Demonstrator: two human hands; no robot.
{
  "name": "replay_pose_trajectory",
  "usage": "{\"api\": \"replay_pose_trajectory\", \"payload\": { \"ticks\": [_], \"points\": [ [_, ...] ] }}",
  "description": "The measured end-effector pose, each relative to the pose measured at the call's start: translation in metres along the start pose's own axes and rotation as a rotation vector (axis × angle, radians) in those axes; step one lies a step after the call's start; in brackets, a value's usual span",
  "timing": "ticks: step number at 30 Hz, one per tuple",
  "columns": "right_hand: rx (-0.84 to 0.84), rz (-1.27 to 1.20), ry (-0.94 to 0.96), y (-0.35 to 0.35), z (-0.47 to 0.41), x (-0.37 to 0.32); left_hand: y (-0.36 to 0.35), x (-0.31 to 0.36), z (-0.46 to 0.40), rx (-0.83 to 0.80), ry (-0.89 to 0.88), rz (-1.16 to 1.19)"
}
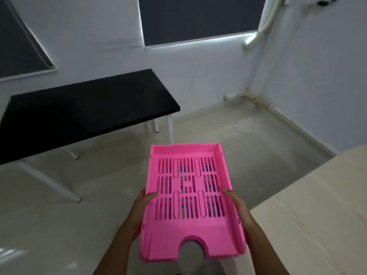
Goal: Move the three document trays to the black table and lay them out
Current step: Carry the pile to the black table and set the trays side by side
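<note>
Pink slotted plastic document tray (pixel 188 197), topmost of a nested stack; blue-purple plastic shows through its slots and at the front notch, so other trays appear to sit beneath, number not certain.
Location: carried in mid-air over the pale floor (pixel 59 225), well apart from the black-topped desk with white legs (pixel 85 108), which stands ahead and to the left.
Grip: left hand (pixel 144 205) clasps the left wall, right hand (pixel 237 207) clasps the right wall, thumbs hooked over the rims.
Nearby: pale wooden desk (pixel 313 215), to the right.
Step, as judged: transport, none laid out yet.
Next move calls for: walking left-forward, keeping the stack level, lowering it onto the black top, then separating the trays.
</note>
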State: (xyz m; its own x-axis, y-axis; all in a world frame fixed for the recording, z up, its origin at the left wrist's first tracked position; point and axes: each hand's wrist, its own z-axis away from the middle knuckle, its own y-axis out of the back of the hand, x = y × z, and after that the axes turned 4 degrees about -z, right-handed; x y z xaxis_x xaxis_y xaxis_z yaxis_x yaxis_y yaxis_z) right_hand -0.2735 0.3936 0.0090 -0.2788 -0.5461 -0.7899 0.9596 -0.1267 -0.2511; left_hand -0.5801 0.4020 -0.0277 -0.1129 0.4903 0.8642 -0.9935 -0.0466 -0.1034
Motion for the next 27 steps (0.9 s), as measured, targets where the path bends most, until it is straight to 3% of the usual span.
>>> {"api": "replay_pose_trajectory", "payload": {
  "ticks": [7, 15, 27],
  "points": [
    [-0.148, 0.190, 0.021, -0.121, -0.084, -0.039, 0.097, 0.037, -0.028, 0.184, -0.043, 0.144],
    [-0.286, 0.206, 0.011, -0.234, -0.211, -0.102, 0.175, 0.123, -0.124, 0.251, -0.133, 0.205],
    [-0.429, 0.223, -0.106, -0.393, -0.405, -0.175, 0.295, 0.235, -0.280, 0.364, -0.050, 0.338]
  ]
}}
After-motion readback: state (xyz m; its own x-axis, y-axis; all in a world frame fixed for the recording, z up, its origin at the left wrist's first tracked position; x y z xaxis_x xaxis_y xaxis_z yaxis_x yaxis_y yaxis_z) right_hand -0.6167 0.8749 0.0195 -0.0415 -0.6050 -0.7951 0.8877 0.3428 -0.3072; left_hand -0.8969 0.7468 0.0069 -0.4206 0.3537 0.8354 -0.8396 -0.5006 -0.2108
